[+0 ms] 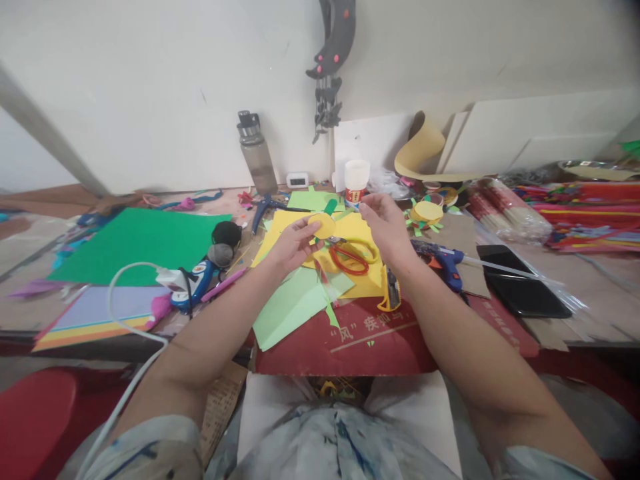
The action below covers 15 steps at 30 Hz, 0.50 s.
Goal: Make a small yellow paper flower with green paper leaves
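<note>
My left hand (295, 241) pinches a round yellow disc (323, 227) that has a green strip (331, 207) at its top edge. To its right, my right hand (384, 223) is raised with thumb and fingertips close together; whatever is between them is too small to make out. Red and yellow scissors (349, 259) lie below the hands on yellow paper (367, 283). Light green paper (287, 310) lies nearer me, and a yellow cutter (391, 293) rests beside it to the right. A yellow disc with green tabs (427, 213) sits beyond my right wrist.
A blue glue gun (447, 263) and a black phone (523, 280) lie at right. Green felt (145, 243) and a white cable (113, 300) are at left. A bottle (257, 157) and a paper cup (356, 181) stand at the back.
</note>
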Motion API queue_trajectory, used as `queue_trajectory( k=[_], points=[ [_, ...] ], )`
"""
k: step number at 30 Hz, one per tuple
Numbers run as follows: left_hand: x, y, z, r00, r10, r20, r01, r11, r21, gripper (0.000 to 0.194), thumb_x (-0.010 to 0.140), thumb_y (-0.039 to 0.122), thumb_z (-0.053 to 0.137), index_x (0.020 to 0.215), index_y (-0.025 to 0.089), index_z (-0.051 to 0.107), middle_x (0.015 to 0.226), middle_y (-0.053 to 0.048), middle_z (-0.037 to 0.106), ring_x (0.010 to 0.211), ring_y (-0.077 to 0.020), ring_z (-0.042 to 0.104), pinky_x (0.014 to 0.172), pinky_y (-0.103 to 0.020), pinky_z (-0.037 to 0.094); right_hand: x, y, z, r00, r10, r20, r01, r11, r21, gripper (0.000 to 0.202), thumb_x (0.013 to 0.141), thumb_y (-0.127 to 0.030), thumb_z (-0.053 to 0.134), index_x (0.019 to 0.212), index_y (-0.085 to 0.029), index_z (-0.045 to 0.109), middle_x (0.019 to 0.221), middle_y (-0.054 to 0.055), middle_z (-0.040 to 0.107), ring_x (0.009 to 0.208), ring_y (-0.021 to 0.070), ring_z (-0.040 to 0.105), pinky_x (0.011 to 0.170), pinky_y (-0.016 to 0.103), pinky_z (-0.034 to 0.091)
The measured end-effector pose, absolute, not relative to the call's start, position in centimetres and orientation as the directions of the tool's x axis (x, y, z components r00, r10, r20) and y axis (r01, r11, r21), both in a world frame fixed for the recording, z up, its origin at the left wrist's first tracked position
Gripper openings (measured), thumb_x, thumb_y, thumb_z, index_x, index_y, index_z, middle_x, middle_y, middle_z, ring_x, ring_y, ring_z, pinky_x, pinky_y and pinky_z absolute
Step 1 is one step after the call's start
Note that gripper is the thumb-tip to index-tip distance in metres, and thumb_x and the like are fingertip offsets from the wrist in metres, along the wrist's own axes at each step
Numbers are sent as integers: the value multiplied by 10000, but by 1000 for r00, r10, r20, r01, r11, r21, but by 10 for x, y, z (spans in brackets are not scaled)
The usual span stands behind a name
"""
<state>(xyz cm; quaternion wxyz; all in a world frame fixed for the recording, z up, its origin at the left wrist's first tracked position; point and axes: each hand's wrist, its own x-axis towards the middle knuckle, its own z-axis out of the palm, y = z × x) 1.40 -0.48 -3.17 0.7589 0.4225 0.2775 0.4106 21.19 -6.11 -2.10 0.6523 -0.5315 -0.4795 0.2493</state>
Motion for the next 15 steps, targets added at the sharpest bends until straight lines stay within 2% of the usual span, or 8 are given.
queue_trajectory(
  k=[5,12,15],
  points=[
    [16,-7,-29,424,903,-66,-457,276,845,358,634,229,906,894,187,664,925,7,735,874,-126,670,826,-301,532,205,-62,-25,394,854,340,194,285,-939,260,819,-420,656,965,-213,595,965,27,642,841,156,568,792,327,473],
    [22,-12,-30,435,900,22,-492,217,843,396,598,199,919,911,154,681,920,-5,740,842,-108,679,836,-252,509,189,-68,-28,262,924,279,217,226,-950,380,768,-501,685,988,-193,645,1000,56,684,831,169,603,737,331,498],
    [23,-17,-30,453,891,31,-487,218,846,435,575,207,941,911,142,672,910,-2,730,814,-96,671,788,-233,513,186,-67,-32,241,927,288,215,239,-947,399,731,-498,719,981,-193,654,970,57,696,817,170,609,717,324,504]
  ],
)
